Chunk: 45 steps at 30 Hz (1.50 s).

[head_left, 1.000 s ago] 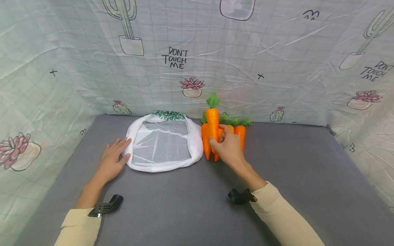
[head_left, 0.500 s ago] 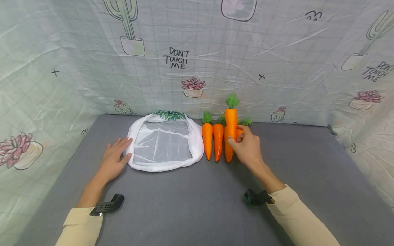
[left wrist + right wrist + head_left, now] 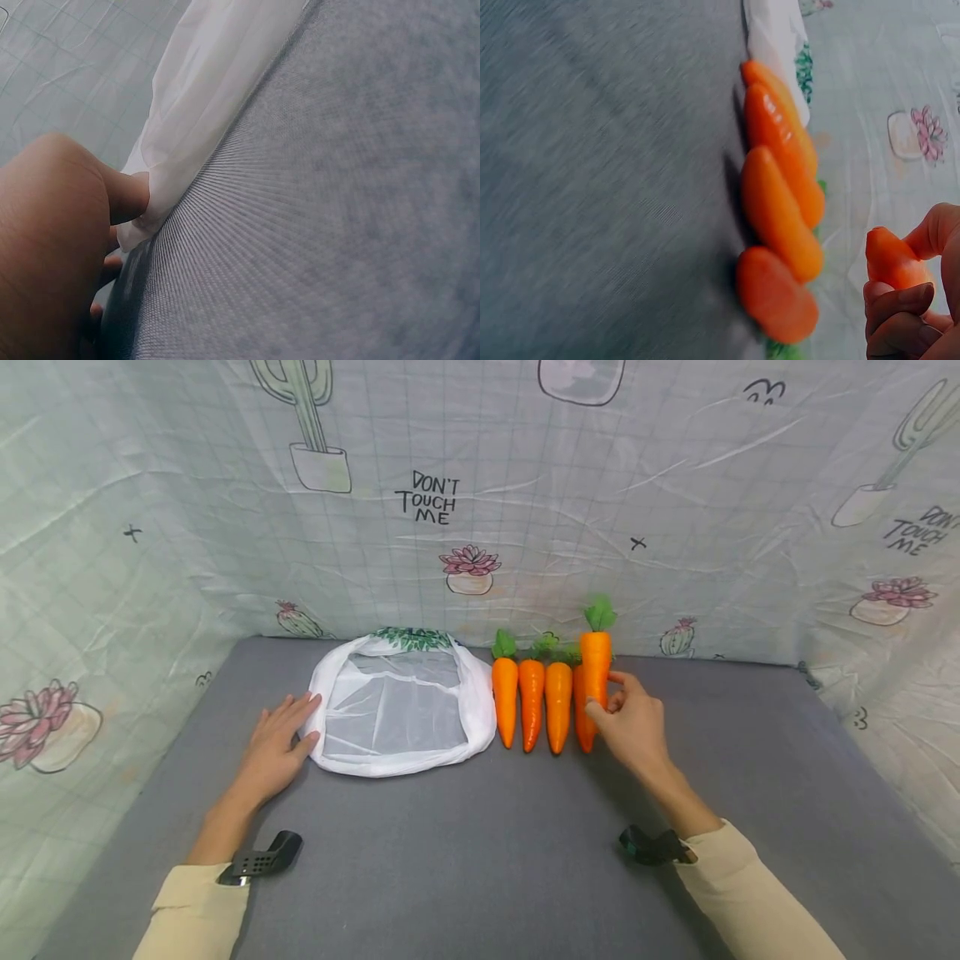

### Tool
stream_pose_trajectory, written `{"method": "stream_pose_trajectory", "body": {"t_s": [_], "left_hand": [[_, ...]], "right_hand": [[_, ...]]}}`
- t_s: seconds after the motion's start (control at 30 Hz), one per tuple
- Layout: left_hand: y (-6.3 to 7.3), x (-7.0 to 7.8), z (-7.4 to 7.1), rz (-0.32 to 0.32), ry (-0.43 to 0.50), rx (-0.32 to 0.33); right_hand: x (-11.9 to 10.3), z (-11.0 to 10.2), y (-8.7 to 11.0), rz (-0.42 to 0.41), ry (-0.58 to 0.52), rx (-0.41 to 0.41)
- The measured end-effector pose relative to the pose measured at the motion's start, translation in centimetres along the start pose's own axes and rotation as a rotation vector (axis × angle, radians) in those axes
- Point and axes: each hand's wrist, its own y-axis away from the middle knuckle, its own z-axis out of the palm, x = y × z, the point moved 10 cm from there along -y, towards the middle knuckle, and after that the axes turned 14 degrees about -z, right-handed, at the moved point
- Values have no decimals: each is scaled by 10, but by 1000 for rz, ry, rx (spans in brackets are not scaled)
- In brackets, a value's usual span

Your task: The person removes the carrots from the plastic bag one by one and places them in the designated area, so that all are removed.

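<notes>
My right hand (image 3: 633,722) pinches an orange carrot (image 3: 596,656) with a green leafy top, held upright above the right end of a row of carrots. In the right wrist view, thumb and fingers close round the lower part of that carrot (image 3: 894,261). Several more carrots lie side by side, tips toward me; the rightmost one (image 3: 583,731) is partly hidden behind the held carrot. To their left lies a white bag (image 3: 480,714) with a mesh middle and a green leaf print. My left hand (image 3: 276,750) rests on its left edge, fingers extended, thumb touching the fabric (image 3: 195,97).
A grey tabletop (image 3: 450,860) spreads under everything. Behind and along both sides hangs a pale cloth (image 3: 555,510) printed with cacti and lettering, meeting the table's back edge just beyond the carrot tops.
My right hand has carried the held carrot rightward along the row, from over the left carrots to over the rightmost one, uncovering the others. The left hand and the bag have stayed put.
</notes>
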Motion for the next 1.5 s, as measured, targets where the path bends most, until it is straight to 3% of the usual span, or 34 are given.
{"method": "stream_pose_trajectory", "body": {"t_s": [0.27, 0.53, 1.03, 1.5], "left_hand": [[-1, -1, -1, -9, -7, 1], [-1, -1, -2, -7, -5, -1], [0, 1, -2, -4, 4, -1], [1, 0, 0, 6, -10, 5]], "right_hand": [[26, -6, 9, 45, 22, -3], [36, -7, 12, 67, 47, -26], [62, 8, 15, 106, 52, -113], [71, 17, 16, 99, 86, -204]]}}
